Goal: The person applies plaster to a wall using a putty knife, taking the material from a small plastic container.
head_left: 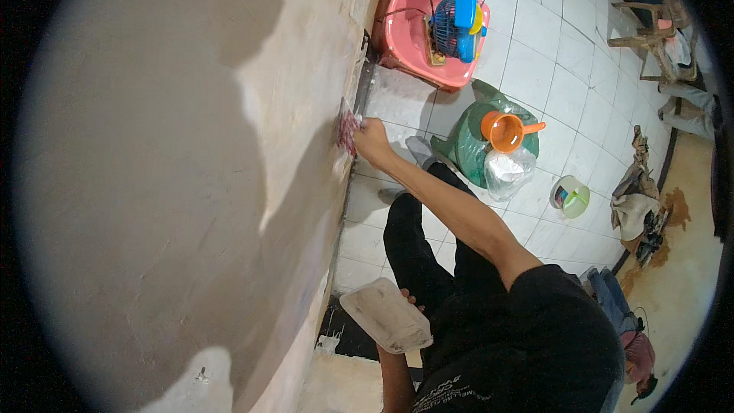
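Note:
My right hand [373,144] is stretched out to the pale wall [176,145], its fingers closed round a flat red-and-white smeared piece [348,128]. That piece lies against the wall near its lower edge; blur hides its exact kind. Closer to my body, my left hand [411,300] grips a shallow whitish rectangular tray [388,315] with grey smears. Fingertips show at the tray's edge, while the rest of that hand is hidden behind it. Shadows of my head and arm fall across the wall.
A pink tub [397,23] with a blue fan [459,24] stands on the tiled floor. Nearby are a green sack [466,141], an orange dipper [505,131], a clear bag of white material [508,172] and a small pail [569,197]. Two people are at the right, near a wooden chair [657,42].

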Demonstrator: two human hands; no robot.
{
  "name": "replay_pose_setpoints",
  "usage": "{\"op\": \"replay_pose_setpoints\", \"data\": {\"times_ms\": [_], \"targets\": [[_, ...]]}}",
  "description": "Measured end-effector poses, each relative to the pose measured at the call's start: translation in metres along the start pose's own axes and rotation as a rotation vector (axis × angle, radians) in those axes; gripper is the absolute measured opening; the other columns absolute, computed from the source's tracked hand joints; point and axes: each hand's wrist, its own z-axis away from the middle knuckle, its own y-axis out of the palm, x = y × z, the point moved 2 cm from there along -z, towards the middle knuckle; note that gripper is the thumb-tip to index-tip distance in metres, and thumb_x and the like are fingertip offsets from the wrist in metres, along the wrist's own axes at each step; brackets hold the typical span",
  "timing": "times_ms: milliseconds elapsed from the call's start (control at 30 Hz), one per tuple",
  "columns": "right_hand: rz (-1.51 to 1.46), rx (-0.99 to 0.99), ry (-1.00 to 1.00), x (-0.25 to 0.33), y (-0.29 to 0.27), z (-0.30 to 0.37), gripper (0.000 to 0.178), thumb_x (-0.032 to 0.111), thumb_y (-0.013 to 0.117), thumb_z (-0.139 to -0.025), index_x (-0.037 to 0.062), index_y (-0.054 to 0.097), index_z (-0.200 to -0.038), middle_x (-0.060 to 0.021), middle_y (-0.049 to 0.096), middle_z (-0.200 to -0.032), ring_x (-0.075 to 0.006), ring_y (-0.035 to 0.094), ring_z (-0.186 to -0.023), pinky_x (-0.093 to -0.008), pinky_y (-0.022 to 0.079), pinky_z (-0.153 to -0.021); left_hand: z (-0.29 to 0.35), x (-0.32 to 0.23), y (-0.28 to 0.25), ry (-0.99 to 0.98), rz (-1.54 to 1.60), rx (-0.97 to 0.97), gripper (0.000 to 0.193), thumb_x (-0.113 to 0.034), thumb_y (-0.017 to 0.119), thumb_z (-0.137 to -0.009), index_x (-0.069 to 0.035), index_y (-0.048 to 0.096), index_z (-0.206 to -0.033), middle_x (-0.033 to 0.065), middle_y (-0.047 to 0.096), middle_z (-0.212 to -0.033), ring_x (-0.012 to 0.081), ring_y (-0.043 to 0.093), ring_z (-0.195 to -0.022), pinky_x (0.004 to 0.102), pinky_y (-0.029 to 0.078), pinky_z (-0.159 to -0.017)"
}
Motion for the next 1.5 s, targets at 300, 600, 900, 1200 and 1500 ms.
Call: {"op": "replay_pose_setpoints", "data": {"times_ms": [300,600,900,1200,1500], "targets": [[-0.057,-0.22,0.001,0.014,-0.039,-0.039,0.02,0.012,0.055,-0.074,-0.0056,0.063,-0.069,-0.0174,0.062,-0.061,-0.0235,0.062,-0.058,-0.037,0.047,-0.053,-0.01,0.0,0.022,-0.005,-0.071,0.059,0.066,-0.047,0.059,-0.084,-0.005,0.039,-0.131,0.0225,0.047,-0.125,0.0377,0.049,-0.113,0.0583,0.04,-0.098],[-0.13,-0.026,-0.223,0.037,-0.03,-0.002,0.019,0.014,0.062,-0.073,-0.0042,0.063,-0.068,-0.0129,0.061,-0.058,-0.0176,0.059,-0.052,-0.0354,0.045,-0.047,-0.004,-0.002,0.0,0.003,-0.118,-0.014,0.066,-0.048,0.057,-0.085,-0.005,0.039,-0.132,0.0244,0.045,-0.128,0.038,0.048,-0.115,0.0586,0.04,-0.098],[-0.343,-0.206,0.182,-0.043,-0.028,-0.104,0.013,-0.004,0.048,-0.07,-0.0083,0.058,-0.063,-0.0123,0.058,-0.057,-0.021,0.054,-0.044,-0.037,0.04,-0.036,-0.025,-0.003,0.022,-0.011,-0.085,0.042,0.065,-0.048,0.057,-0.084,-0.004,0.041,-0.129,0.0243,0.047,-0.123,0.038,0.049,-0.112,0.0591,0.04,-0.097],[-0.317,0.002,-0.161,0.062,-0.044,-0.024,0.014,0.001,0.055,-0.076,-0.0064,0.06,-0.065,-0.0075,0.056,-0.058,-0.0165,0.053,-0.046,-0.0322,0.04,-0.039,-0.016,-0.004,0.013,-0.02,-0.075,-0.02,0.066,-0.048,0.058,-0.084,-0.006,0.04,-0.131,0.0241,0.048,-0.123,0.037,0.049,-0.113,0.0581,0.04,-0.098],[-0.053,-0.006,-0.148,0.123,-0.03,0.024,0.017,0.008,0.056,-0.077,-0.0037,0.062,-0.067,-0.0124,0.061,-0.056,-0.0203,0.062,-0.055,-0.0358,0.048,-0.053,-0.022,-0.001,0.035,-0.049,-0.067,0.076,0.069,-0.051,0.056,-0.084,-0.005,0.039,-0.132,0.0249,0.045,-0.126,0.038,0.049,-0.114,0.0587,0.039,-0.099]]}}
